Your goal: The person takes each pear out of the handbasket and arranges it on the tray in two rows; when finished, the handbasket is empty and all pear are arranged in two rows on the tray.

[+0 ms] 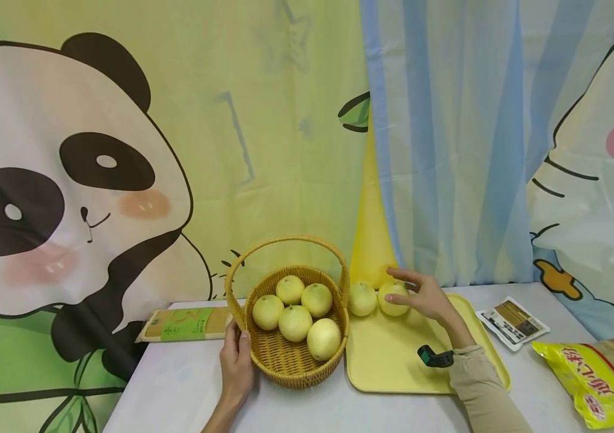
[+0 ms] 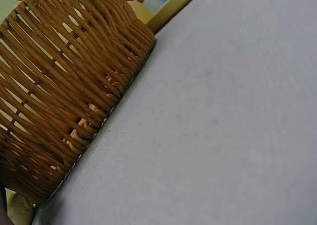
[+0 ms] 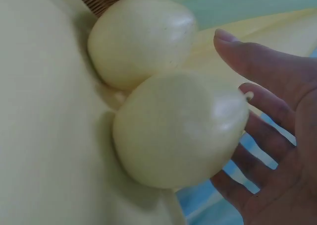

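A wicker basket (image 1: pixel 300 377) with a tall arched handle has several round pale-yellow fruits (image 1: pixel 295 323) in it. My left hand (image 1: pixel 236 364) grips the basket's left side, thumb near the rim; its woven wall (image 2: pixel 74 71) fills one corner of the left wrist view. Two more such fruits lie side by side at the back left of a yellow tray (image 1: pixel 399 367). Over the right one (image 3: pixel 181 131), which has a short stem, my right hand (image 1: pixel 423 294) reaches with thumb and fingers spread apart. Seen from the right wrist, the palm faces that fruit, fingers behind it.
Behind the basket at left lies a pack of dry noodles (image 1: pixel 187 325). Right of the tray are a small white sachet (image 1: pixel 513 323) and a large yellow bag (image 1: pixel 604 379). A printed curtain (image 1: pixel 285 150) hangs along the table's back edge.
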Demonstrator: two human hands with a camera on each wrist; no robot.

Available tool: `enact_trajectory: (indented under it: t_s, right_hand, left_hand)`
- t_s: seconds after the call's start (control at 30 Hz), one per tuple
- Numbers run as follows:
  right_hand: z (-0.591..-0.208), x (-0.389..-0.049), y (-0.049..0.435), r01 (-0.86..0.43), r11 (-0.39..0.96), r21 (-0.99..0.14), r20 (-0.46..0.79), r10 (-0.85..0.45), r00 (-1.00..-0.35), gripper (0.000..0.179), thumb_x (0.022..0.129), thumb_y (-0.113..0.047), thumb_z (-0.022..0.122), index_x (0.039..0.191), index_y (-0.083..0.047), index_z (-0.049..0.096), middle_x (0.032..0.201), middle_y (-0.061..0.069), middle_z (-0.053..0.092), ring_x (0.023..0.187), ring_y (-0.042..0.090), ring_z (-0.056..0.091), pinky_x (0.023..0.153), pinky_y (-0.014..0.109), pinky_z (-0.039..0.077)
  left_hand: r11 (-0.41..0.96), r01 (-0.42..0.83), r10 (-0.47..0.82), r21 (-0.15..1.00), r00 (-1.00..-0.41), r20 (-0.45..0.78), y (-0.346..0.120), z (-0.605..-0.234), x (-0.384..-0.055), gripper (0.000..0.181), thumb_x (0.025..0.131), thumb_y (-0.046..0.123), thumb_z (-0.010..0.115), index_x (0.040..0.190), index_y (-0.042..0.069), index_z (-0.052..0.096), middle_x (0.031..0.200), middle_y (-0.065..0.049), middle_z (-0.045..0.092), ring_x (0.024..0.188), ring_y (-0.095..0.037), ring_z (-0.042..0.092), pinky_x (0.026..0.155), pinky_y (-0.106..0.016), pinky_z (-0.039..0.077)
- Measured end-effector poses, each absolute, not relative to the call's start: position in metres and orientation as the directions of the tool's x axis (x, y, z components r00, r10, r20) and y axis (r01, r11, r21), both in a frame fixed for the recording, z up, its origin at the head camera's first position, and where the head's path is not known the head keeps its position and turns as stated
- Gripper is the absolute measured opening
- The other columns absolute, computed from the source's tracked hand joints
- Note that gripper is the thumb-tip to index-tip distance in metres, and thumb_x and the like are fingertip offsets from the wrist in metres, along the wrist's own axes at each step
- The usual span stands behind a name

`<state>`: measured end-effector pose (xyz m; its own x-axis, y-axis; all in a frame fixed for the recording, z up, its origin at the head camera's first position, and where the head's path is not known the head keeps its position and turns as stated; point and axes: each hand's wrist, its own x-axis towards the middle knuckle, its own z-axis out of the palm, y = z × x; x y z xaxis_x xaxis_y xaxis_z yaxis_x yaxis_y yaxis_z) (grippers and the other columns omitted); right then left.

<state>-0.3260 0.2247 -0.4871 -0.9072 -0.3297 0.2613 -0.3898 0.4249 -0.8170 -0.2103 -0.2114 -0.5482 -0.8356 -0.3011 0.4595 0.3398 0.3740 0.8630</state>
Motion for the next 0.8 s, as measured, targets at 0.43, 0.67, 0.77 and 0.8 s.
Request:
enact_trajectory:
  t_s: [0.43, 0.67, 0.77, 0.8]
  right_hand:
    - [-0.433, -0.298, 0.192, -0.544, 0.244, -0.803, 0.436, -0.382, -0.815, 0.034, 0.089, -0.008, 0.086, 0.122, -0.005, 0.077, 0.125, 0.017, 0.074, 0.118, 0.027, 0.072, 0.104, 0.044, 0.059]
    - [-0.419, -0.280, 0.149, -0.615, 0.221, -0.757, 0.368, -0.633, -0.681, 0.047, 0.089, -0.024, 0.088, 0.133, -0.014, 0.073, 0.131, 0.008, 0.075, 0.120, 0.028, 0.071, 0.102, 0.058, 0.058]
    - [-0.423, -0.278, 0.128, -0.603, 0.208, -0.770, 0.308, -0.707, -0.637, 0.056, 0.087, -0.031, 0.090, 0.137, -0.012, 0.071, 0.135, 0.011, 0.074, 0.122, 0.032, 0.071, 0.103, 0.058, 0.057]
    - [-0.425, -0.279, 0.122, -0.601, 0.209, -0.771, 0.290, -0.725, -0.625, 0.058, 0.087, -0.032, 0.090, 0.137, -0.011, 0.071, 0.135, 0.010, 0.073, 0.123, 0.032, 0.071, 0.104, 0.057, 0.057]
  left_hand:
    - [0.371, 0.348, -0.295, 0.861, -0.835, 0.465, -0.213, -0.548, -0.209, 0.046, 0.114, 0.015, 0.043, 0.160, 0.006, 0.043, 0.154, -0.022, 0.057, 0.139, -0.036, 0.057, 0.104, -0.004, 0.042]
    - [0.385, 0.345, -0.300, 0.856, -0.830, 0.470, -0.213, -0.550, -0.211, 0.046, 0.114, 0.014, 0.043, 0.159, 0.006, 0.044, 0.154, -0.021, 0.057, 0.140, -0.035, 0.056, 0.105, -0.004, 0.040]
    - [0.390, 0.341, -0.308, 0.855, -0.827, 0.470, -0.212, -0.550, -0.211, 0.046, 0.114, 0.014, 0.043, 0.159, 0.006, 0.045, 0.153, -0.020, 0.059, 0.139, -0.035, 0.057, 0.105, -0.004, 0.041]
    - [0.390, 0.341, -0.308, 0.855, -0.827, 0.470, -0.211, -0.550, -0.210, 0.046, 0.114, 0.014, 0.043, 0.159, 0.006, 0.045, 0.152, -0.020, 0.059, 0.139, -0.036, 0.058, 0.105, -0.004, 0.041]
